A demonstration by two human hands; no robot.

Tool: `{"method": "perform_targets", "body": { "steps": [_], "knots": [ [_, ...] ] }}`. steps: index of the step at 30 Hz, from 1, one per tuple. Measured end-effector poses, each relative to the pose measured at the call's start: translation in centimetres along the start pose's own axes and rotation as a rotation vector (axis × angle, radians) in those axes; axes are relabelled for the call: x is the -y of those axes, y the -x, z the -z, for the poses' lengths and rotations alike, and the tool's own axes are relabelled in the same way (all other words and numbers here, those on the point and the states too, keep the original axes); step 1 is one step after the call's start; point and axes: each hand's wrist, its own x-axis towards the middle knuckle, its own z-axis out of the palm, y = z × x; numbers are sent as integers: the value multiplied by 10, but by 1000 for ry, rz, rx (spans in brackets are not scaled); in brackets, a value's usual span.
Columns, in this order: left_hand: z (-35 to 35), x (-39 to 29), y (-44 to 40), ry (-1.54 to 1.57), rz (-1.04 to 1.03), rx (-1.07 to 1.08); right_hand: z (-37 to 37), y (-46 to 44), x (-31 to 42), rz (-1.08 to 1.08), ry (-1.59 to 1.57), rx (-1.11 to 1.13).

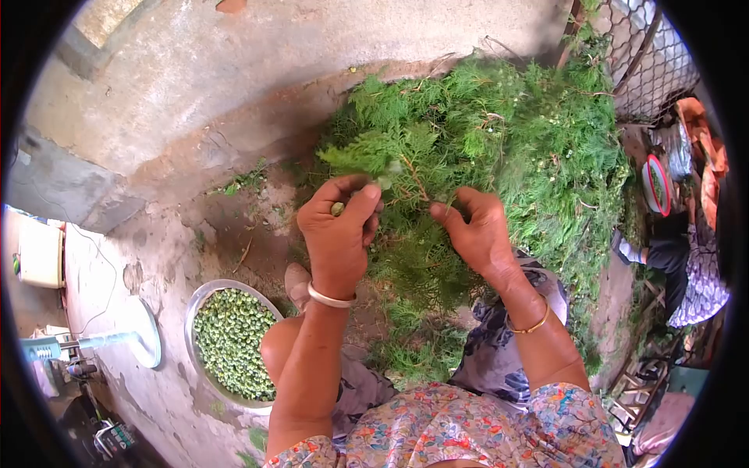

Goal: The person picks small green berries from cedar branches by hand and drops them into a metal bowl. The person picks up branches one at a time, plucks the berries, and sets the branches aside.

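My right hand (477, 232) is closed, with thumb and fingers pinching the brown stem of a feathery evergreen sprig (412, 168). My left hand (337, 222) is closed too, its thumb and forefinger together beside the sprig's foliage. A small green cone (338, 208) shows in the curl of its fingers, and another pale green one (384, 182), slightly blurred, is at the fingertips. Beyond and below both hands lies a large heap of cut evergreen branches (530, 148). To the left, a round metal basin (193, 343) holds many loose green cones (234, 343).
A pale blue pedestal fan (144, 331) stands on the concrete floor at the left. The concrete wall (234, 70) runs behind the heap, with wire mesh (651, 58) at upper right. Another person (671, 265) sits at the right near a red-rimmed round basket (657, 185).
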Motion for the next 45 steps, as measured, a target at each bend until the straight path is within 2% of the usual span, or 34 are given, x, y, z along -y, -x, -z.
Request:
{"method": "perform_targets", "body": {
  "steps": [3, 4, 6, 8, 10, 15, 18, 22, 25, 27, 28, 30, 31, 33, 40, 45],
  "knots": [
    [-7, 6, -2, -270, -177, -174, -4, 1, 5, 21, 83, 9],
    [-7, 7, -4, -271, -177, -176, -5, 2, 6, 37, 125, 3],
    [-7, 9, -5, -523, -258, -233, -6, 2, 9, 49, 140, 6],
    [-7, 6, -4, -560, -231, -215, -7, 3, 8, 60, 156, 7],
    [-7, 6, -4, -598, -204, -195, -10, 3, 3, 169, 151, -38],
    [-9, 11, -5, -725, -419, -228, -13, 5, -2, 262, 238, -50],
    [-12, 13, -6, -584, -378, -262, -12, 6, 2, 329, 277, -58],
    [-3, 16, -9, -683, -328, -201, -12, 6, 1, 386, 284, -36],
    [-1, 16, -9, -634, -356, -204, -11, 5, -1, 386, 295, -19],
    [-2, 6, -6, -344, -34, -235, -11, 4, -1, 373, 268, -31],
    [-2, 1, -4, -344, -33, -235, -11, 4, -1, 360, 240, -44],
    [-2, -7, -3, 50, 95, -194, -7, 2, 5, 303, 200, 15],
    [0, -8, -3, 51, 95, -194, -6, 1, 8, 246, 159, 74],
    [2, -11, -4, 241, 124, -155, -7, 0, 8, 215, 85, 96],
    [10, -13, -6, 410, 207, -165, -6, -1, 20, 106, -364, 223],
    [23, -15, -6, 507, 254, -137, -8, -2, 23, 102, -453, 282]
  ]
}}
